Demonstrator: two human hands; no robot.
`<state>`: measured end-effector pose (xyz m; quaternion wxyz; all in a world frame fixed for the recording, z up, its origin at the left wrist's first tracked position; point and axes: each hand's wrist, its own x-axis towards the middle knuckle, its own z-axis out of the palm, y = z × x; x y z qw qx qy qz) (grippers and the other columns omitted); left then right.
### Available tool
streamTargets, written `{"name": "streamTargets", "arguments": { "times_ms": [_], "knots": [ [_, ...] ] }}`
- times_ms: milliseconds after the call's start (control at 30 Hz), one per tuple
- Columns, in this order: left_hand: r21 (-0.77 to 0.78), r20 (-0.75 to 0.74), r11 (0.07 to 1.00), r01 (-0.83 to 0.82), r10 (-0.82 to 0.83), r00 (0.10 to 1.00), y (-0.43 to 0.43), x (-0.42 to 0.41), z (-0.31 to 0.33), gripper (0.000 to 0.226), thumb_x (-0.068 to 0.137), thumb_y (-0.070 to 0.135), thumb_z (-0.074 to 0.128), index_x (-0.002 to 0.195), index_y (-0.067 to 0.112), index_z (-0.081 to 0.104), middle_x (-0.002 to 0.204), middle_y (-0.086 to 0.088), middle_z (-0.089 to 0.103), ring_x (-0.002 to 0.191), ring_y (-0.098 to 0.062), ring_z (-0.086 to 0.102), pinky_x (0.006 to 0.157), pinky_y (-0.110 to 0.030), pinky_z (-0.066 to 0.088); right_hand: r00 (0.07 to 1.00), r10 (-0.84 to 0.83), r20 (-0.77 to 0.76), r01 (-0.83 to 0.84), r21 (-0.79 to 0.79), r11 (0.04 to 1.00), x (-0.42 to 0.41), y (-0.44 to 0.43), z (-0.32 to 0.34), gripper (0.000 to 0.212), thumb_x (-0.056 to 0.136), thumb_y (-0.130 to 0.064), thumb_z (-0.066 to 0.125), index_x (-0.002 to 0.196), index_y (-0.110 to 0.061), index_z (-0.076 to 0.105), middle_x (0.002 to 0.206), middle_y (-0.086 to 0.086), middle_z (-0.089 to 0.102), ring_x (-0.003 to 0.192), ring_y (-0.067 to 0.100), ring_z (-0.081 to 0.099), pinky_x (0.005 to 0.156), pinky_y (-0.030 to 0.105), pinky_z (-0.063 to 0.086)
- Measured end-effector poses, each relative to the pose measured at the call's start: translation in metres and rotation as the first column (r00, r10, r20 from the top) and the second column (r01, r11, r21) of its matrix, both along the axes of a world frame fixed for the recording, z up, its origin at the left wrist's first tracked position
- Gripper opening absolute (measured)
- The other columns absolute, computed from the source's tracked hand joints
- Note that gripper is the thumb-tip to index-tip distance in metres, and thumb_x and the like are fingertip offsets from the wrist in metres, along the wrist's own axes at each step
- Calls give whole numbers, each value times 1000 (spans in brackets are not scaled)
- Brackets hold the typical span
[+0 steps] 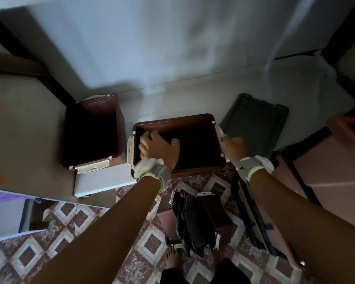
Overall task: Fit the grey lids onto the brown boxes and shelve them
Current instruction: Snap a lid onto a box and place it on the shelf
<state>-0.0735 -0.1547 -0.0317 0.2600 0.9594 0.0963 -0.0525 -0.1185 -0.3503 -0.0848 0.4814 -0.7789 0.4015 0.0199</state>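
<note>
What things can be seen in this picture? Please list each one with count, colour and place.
open brown boxes: two, brown with white latches, on the grey ledge; the left one stands free, the middle box is held by both hands.
grey lid: one, dark grey, flat on the ledge, right of the held box.
box on the floor: one, brown, with dark lids standing in it; their count is unclear.
pink bin: one, at the right edge.
white block: one, under the left box.
floor tiles: maroon and white diamonds.
left hand: grips the held box's left rim.
right hand: grips its right rim.
bare feet: two, bottom centre.
</note>
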Motion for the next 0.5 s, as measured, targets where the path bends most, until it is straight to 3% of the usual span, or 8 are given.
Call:
{"name": "streamTargets", "arguments": {
  "times_ms": [100,233,367,433,500],
  "knots": [
    [-248,35,950,191,-188,982,-52,2,17,42,88,36,57,120,8,55,125,-13,54,116,-31,52,94,-39,46,995,-79,63,82,-46,996,-3,-24,11,52,99,-34,45,53,-13,41,54,2,41,52,18,40,53,28,28],
    [-413,1,832,370,-406,914,-126,2,23,31,95,28,50,119,9,56,119,-6,61,104,-21,58,80,-25,39,989,-138,56,143,-105,984,-11,-62,12,45,100,-30,44,62,-5,49,60,4,46,65,21,46,60,27,29],
    [-417,-148,847,331,-423,894,-191,15,-4,43,91,27,46,114,-7,58,115,-27,64,106,-40,62,83,-46,53,985,-173,12,174,-106,979,-19,-94,4,43,98,-24,45,59,-6,47,58,4,45,59,22,43,63,27,30],
    [-387,-247,872,300,-412,877,-211,25,-23,47,92,30,47,121,-6,57,123,-27,61,112,-42,60,91,-51,49,975,-221,-4,220,-97,971,-22,-106,-9,47,95,-20,48,50,-11,39,53,1,39,50,17,39,55,28,30],
    [-282,-305,906,316,-397,866,-222,36,-46,49,92,40,46,123,2,53,126,-20,60,114,-40,58,98,-50,47,966,-257,-40,254,-66,965,-22,-115,-25,46,91,-20,50,49,-14,34,53,2,39,54,22,44,54,27,34]
  ]
}}
